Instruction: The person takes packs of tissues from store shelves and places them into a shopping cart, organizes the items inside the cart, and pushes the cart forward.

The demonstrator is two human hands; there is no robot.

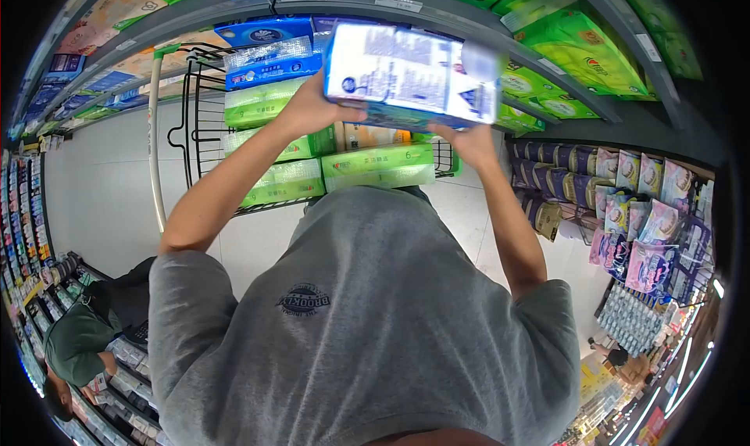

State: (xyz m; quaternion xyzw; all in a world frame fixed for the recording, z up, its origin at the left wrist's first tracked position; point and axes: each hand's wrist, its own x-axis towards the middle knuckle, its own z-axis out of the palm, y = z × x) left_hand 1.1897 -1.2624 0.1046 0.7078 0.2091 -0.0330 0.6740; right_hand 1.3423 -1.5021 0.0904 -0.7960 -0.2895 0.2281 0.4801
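Note:
A blue-and-white tissue pack (406, 75) is held up over the cart, its printed white side facing me, slightly blurred. My left hand (316, 110) grips its left end, the thumb along the lower edge. My right hand (467, 143) holds the lower edge near the right end. The fingers of both hands are partly hidden behind the pack. Below, green tissue packs (380, 164) and a blue tissue pack (269, 72) lie in the black wire shopping cart (205, 145). An orange-toned pack (373, 136) shows just under the held one.
Shelves (398, 4) with green, blue and orange packs curve across the front. On the right hang pink and purple pouches (648, 235). A pale bar (154, 149) stands at the cart's left. A person in a green shirt (78, 340) is at lower left, by another shelf.

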